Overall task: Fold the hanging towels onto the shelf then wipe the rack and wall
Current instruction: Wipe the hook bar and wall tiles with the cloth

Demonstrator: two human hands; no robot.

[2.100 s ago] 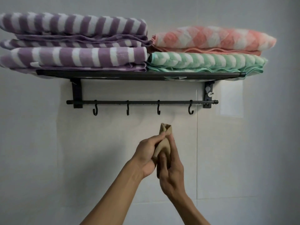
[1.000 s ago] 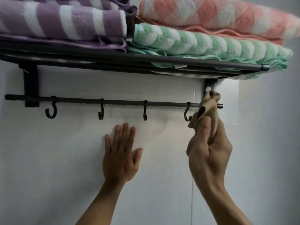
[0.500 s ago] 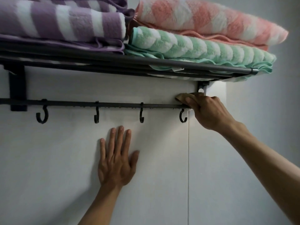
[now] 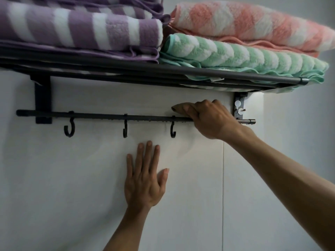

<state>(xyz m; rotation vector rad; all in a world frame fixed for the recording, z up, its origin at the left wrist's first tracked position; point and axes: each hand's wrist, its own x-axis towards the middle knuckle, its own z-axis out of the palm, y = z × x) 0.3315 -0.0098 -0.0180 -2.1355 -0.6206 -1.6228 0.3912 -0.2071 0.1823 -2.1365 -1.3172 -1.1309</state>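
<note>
A black wall rack holds folded towels on its shelf [image 4: 126, 69]: purple striped towels [image 4: 81, 31] at the left, a green towel [image 4: 235, 55] and a pink towel [image 4: 253, 26] at the right. Below the shelf runs a black hook bar [image 4: 99, 115] with three hooks showing. My right hand [image 4: 208, 120] grips a tan cloth [image 4: 178, 110] wrapped over the bar near its right end, just left of the right bracket [image 4: 239, 104]. My left hand [image 4: 145, 180] lies flat on the white wall [image 4: 72, 178] under the bar, fingers straight.
The left bracket [image 4: 42, 100] fixes the rack to the wall. A vertical tile joint [image 4: 223, 196] runs down the wall below my right hand. The bar's right tip [image 4: 251, 121] sticks out past the bracket.
My right hand brought the cloth up onto the bar's right end and has slid it a little leftward along the bar. My left hand left the cloth and stays flat on the wall.
</note>
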